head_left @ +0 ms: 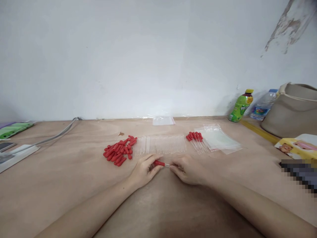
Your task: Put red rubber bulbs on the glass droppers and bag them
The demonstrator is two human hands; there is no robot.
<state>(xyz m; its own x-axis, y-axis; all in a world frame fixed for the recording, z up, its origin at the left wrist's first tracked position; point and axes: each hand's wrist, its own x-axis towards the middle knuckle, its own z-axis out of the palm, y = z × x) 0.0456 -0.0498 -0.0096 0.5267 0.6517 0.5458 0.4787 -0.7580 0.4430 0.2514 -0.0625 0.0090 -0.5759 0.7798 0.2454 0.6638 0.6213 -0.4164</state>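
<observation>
My left hand (146, 169) pinches a red rubber dropper bulb (159, 163) between thumb and fingers. The bulb's mouth meets a clear glass dropper tube (167, 165), whose other part is gripped by my right hand (187, 168); how far the tube sits inside the bulb I cannot tell. Beyond my left hand lies a heap of loose red bulbs (119, 150). A row of clear glass tubes (160, 144) lies side by side just past both hands. To the right of that row, several droppers with red bulbs on them (196, 138) rest together.
Clear plastic bags (220, 140) lie right of the droppers, another small bag (163, 121) by the wall. A green bottle (240, 105), a water bottle (264, 105) and a beige bin (292, 109) stand at the right. A cable (59, 135) runs to a white power strip (22, 157) at left.
</observation>
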